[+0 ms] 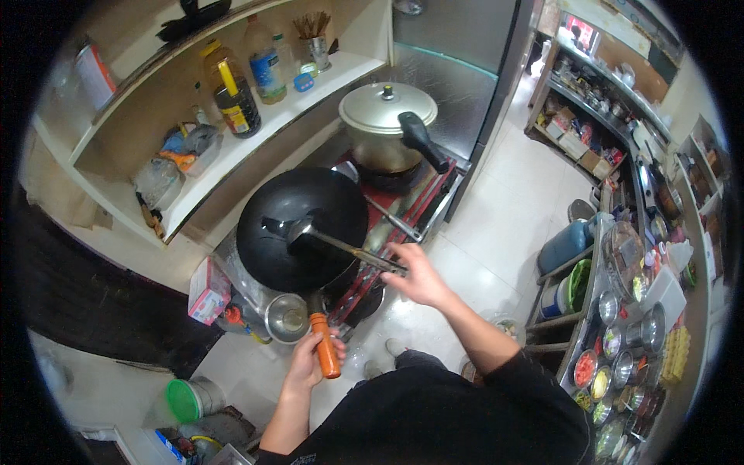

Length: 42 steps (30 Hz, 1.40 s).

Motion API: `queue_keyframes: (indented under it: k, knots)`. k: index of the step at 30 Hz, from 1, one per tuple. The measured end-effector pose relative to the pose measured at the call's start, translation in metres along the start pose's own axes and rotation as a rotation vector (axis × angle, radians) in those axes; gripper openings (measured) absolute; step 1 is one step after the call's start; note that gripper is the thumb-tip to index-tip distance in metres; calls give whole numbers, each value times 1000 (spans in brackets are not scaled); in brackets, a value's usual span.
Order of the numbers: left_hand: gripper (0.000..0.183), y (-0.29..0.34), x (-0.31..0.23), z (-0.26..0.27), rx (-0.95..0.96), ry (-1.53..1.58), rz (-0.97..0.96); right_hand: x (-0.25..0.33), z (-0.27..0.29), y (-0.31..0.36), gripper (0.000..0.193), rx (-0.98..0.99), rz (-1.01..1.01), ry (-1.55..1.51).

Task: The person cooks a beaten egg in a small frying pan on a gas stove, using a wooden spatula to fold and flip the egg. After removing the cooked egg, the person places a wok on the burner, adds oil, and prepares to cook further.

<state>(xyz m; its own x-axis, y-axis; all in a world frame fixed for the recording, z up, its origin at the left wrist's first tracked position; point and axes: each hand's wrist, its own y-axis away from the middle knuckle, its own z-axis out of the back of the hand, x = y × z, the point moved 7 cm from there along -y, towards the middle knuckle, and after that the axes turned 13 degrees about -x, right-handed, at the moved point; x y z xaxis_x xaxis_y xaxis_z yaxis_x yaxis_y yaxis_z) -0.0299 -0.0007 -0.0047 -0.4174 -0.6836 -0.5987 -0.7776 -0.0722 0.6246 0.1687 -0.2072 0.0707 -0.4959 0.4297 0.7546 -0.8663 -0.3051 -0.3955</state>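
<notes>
A black wok sits on the stove, its orange handle pointing toward me. My left hand is closed around that handle. In my right hand is the end of a long-handled metal wok spatula. Its head rests inside the wok, near the middle; the wok's inside looks dark, with no food that I can make out. Beyond the wok, to the right, a silver pressure cooker stands with its lid on and its black handle toward me.
A metal bowl is beside the wok handle. A white shelf above the stove holds bottles and chopsticks. At right, a rack carries several bowls of cut food and a blue gas cylinder. A green-lidded bucket stands lower left.
</notes>
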Motion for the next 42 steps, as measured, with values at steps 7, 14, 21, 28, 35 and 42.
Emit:
queue_keyframes:
  k: [7, 14, 21, 28, 35, 42]
  knots:
    - [73, -3, 13, -3, 194, 169, 22, -86, 47, 110, 54, -244, -614, -451]
    - [69, 10, 60, 60, -96, 225, 79, -154, 54, 231, 63, -294, -1159, -734]
    - [52, 15, 150, 133, -492, 161, 238, -164, 120, 242, 72, -452, -990, -1814]
    - [41, -42, 181, 125, -650, -236, 277, -248, 148, 333, 61, -590, -1097, -1459]
    - [30, -104, 199, -38, -267, -650, 203, -299, 145, 489, 33, -876, -1575, -1042]
    - [38, -165, 253, -174, -161, -878, 278, -292, 174, 550, 25, -1107, -1608, -976]
